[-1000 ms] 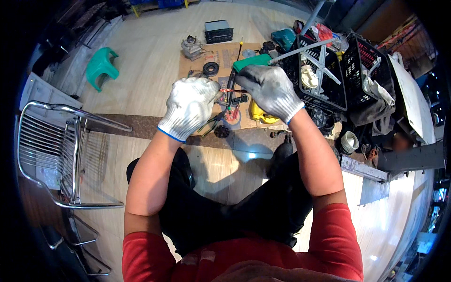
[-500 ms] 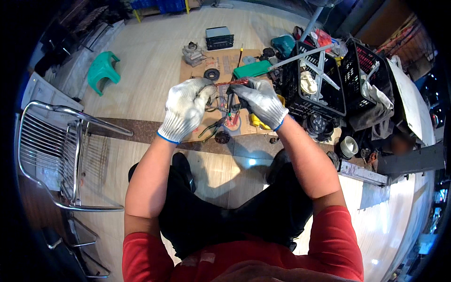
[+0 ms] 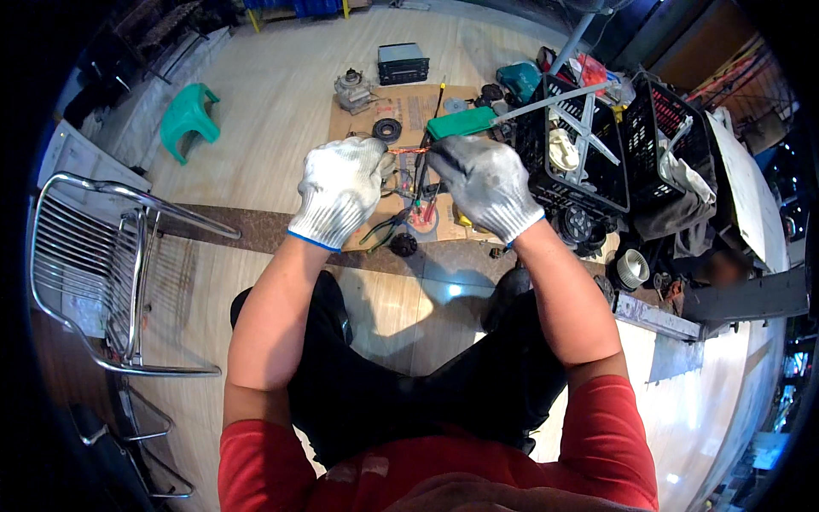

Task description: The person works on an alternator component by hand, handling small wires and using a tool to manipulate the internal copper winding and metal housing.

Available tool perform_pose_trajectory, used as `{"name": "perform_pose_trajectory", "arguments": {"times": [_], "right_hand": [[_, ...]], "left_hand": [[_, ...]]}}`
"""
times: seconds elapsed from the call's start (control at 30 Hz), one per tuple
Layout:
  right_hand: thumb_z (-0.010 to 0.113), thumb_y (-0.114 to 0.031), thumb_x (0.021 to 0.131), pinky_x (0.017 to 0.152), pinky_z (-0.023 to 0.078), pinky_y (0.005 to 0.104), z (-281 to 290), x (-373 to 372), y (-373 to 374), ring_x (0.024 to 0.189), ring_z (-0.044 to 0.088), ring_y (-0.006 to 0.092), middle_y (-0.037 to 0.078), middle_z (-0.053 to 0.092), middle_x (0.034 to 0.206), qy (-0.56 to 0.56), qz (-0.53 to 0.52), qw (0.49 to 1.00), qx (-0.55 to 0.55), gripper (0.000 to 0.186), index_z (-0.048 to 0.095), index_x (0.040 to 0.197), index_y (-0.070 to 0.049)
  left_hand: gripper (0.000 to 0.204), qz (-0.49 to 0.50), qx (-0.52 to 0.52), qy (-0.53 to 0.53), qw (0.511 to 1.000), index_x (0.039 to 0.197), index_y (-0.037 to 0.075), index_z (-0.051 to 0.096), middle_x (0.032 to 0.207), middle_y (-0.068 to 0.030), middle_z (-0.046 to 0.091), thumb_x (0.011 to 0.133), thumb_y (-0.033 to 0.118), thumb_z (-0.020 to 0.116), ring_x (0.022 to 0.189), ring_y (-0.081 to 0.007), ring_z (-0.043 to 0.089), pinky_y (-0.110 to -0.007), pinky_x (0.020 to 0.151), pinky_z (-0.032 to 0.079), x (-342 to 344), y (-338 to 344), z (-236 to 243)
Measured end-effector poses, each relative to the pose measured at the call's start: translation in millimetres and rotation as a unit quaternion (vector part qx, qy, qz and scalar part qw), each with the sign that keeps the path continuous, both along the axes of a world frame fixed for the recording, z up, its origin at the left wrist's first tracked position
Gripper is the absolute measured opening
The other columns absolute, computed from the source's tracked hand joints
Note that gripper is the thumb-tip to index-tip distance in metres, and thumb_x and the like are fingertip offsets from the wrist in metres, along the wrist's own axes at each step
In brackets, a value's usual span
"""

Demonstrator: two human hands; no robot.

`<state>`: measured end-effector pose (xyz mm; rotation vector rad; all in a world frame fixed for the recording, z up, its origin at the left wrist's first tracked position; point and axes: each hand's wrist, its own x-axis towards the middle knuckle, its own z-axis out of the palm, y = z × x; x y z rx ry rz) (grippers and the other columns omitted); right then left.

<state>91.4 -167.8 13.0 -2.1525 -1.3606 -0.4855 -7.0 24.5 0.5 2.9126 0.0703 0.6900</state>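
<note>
A reddish, copper-coloured twisted strand of wire (image 3: 409,150) stretches between my two hands above the cardboard. My left hand (image 3: 341,183), in a white knit glove, is closed on its left end. My right hand (image 3: 488,177), in a matching glove darkened with dirt over the fingers, is closed around the other end. The fingertips of both hands are hidden behind the gloves' backs. Below the wire lie pliers with dark and green handles (image 3: 386,229) and some red-handled tools (image 3: 430,210). A black ring-shaped part (image 3: 386,129) rests just beyond my left hand.
Cardboard (image 3: 409,101) covers the floor ahead, bearing a metal housing (image 3: 353,89) and a green case (image 3: 461,122). A black boxy unit (image 3: 403,65) stands beyond. Black crates (image 3: 573,181) crowd the right. A green stool (image 3: 189,119) and a metal chair (image 3: 128,282) stand left.
My right hand has turned over so its back faces up, and it has shifted slightly right. Less of the reddish strand shows between my hands. My left hand has turned slightly.
</note>
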Motion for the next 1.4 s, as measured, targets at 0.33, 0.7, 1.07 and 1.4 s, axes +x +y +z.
{"name": "perform_pose_trajectory", "arguments": {"times": [0.33, 0.7, 1.07, 1.4], "right_hand": [[0.061, -0.030, 0.091, 0.071, 0.052, 0.0371, 6.0, 32.0, -7.9, 0.077, 0.068, 0.0286, 0.018, 0.069, 0.092, 0.261, 0.047, 0.964, 0.011, 0.031, 0.072, 0.103, -0.003], [0.061, -0.025, 0.091, 0.070, 0.051, 0.0344, -20.7, 3.0, 10.0, 0.074, 0.066, 0.0251, 0.016, 0.068, 0.084, 0.388, 0.017, 0.912, 0.130, 0.030, 0.069, 0.101, 0.003], [0.062, -0.029, 0.089, 0.069, 0.055, 0.0395, -3.0, 0.1, 1.4, 0.080, 0.068, 0.0293, 0.011, 0.069, 0.086, 0.015, -0.006, 1.000, 0.018, 0.022, 0.071, 0.098, -0.011], [0.059, -0.031, 0.090, 0.072, 0.053, 0.0426, 7.2, 19.2, -11.3, 0.083, 0.066, 0.0332, 0.011, 0.068, 0.088, 0.044, 0.037, 0.997, -0.056, 0.024, 0.071, 0.094, -0.010]], "left_hand": [[0.018, -0.184, -0.103, -0.054, 0.976, 0.094, 0.002, 0.070, 0.084, -0.0152, 0.068, 0.085, 0.018, 0.069, 0.080, -0.0345, 0.066, -0.041, 0.073, 0.053, -3.9, 1.1, 8.3], [0.023, -0.006, -0.228, -0.089, 0.970, 0.094, 0.001, 0.070, 0.088, -0.0196, 0.069, 0.093, 0.021, 0.060, 0.080, -0.0344, 0.068, -0.039, 0.072, 0.053, -5.9, -7.2, 10.4], [0.015, -0.005, 0.018, -0.043, 0.999, 0.085, 0.007, 0.067, 0.078, -0.0152, 0.066, 0.091, 0.020, 0.061, 0.076, -0.0347, 0.065, -0.045, 0.068, 0.051, -3.1, -3.7, 1.6], [0.011, -0.083, 0.098, -0.015, 0.992, 0.084, 0.008, 0.065, 0.077, -0.0116, 0.066, 0.077, 0.016, 0.066, 0.075, -0.0317, 0.066, -0.045, 0.069, 0.051, -8.3, -6.3, 5.6]]}}
